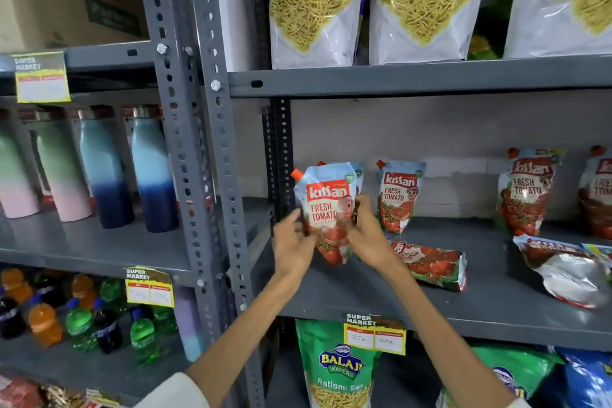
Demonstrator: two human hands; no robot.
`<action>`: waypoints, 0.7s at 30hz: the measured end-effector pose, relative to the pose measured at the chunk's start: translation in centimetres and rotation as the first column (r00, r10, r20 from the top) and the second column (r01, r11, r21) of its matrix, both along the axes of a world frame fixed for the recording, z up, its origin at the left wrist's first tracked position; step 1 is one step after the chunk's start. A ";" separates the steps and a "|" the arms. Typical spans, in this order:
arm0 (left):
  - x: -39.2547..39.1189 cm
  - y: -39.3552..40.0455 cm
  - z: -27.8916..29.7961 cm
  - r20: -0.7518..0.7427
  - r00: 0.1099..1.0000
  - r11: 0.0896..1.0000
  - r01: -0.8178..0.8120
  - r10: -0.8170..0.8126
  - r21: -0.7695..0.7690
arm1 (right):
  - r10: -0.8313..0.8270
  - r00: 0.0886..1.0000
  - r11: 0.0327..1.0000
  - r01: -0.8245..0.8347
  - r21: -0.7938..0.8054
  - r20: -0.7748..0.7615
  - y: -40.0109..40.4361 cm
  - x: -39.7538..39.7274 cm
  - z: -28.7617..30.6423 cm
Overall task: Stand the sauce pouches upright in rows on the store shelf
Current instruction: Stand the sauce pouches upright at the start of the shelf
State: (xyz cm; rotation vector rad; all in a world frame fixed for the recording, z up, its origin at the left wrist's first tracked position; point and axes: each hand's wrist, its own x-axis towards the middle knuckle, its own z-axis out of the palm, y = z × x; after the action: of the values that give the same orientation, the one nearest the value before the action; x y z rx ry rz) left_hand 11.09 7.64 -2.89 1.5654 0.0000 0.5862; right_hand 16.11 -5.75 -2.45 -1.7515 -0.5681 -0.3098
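I hold a tomato sauce pouch upright at the left end of the grey middle shelf. My left hand grips its left side and my right hand grips its right side. Behind it another pouch is mostly hidden. An upright pouch stands to the right at the back. Two more pouches stand at the far right. One pouch lies flat just right of my right hand. Another lies flat near the right edge.
Large Aloo Sev bags fill the shelf above. Ratlami Sev bags sit below, behind a price tag. A perforated grey upright bounds the shelf on the left. Beyond it stand water bottles and soft drink bottles.
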 end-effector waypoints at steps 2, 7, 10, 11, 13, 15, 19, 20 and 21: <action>1.2 0.6 0.4 0.049 0.999 0.994 0.019 -0.025 0.109 | -0.028 1.000 0.998 0.028 0.051 0.002 0.4 0.5 -0.3; 3.4 1.4 -2.5 -0.060 0.998 0.975 0.016 -0.003 0.223 | -0.066 0.997 0.998 0.066 -0.005 -0.044 1.0 1.5 -3.1; 4.4 1.9 -3.6 -0.078 0.996 0.982 0.050 -0.036 0.181 | -0.094 0.994 0.996 0.094 0.000 -0.057 1.5 1.9 -3.5; 4.3 1.7 -3.6 -0.082 0.995 0.986 0.063 -0.051 0.156 | -0.091 0.994 0.996 0.091 -0.002 -0.061 1.4 2.1 -3.3; 3.5 0.8 -4.0 -0.090 0.995 0.992 -0.025 0.036 0.125 | -0.048 0.997 0.999 0.049 0.007 -0.066 0.6 1.9 -3.4; 3.1 -1.1 -4.8 -0.080 0.975 0.966 -0.192 0.208 0.175 | -0.072 0.992 0.997 0.072 0.001 -0.105 -0.9 1.8 -3.8; 0.9 -4.4 -3.3 0.022 0.961 0.959 -0.274 0.276 -0.067 | -0.200 0.978 0.976 0.204 -0.080 0.055 -3.5 2.2 -1.8; 0.9 -4.8 -2.5 -0.061 0.978 0.968 -0.206 0.199 -0.141 | -0.243 0.964 0.957 0.257 -0.136 0.111 -4.0 2.6 -0.9; 1.0 -6.4 -2.1 -0.194 0.979 0.967 -0.106 0.061 -0.231 | -0.295 0.944 0.921 0.322 -0.221 0.147 -5.8 2.8 -0.4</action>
State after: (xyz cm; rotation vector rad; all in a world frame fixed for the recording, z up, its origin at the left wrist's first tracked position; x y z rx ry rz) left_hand 12.13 1.28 -4.98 1.3830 0.2707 0.4841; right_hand 18.90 -11.51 -2.82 -2.0746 -0.4188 -0.5828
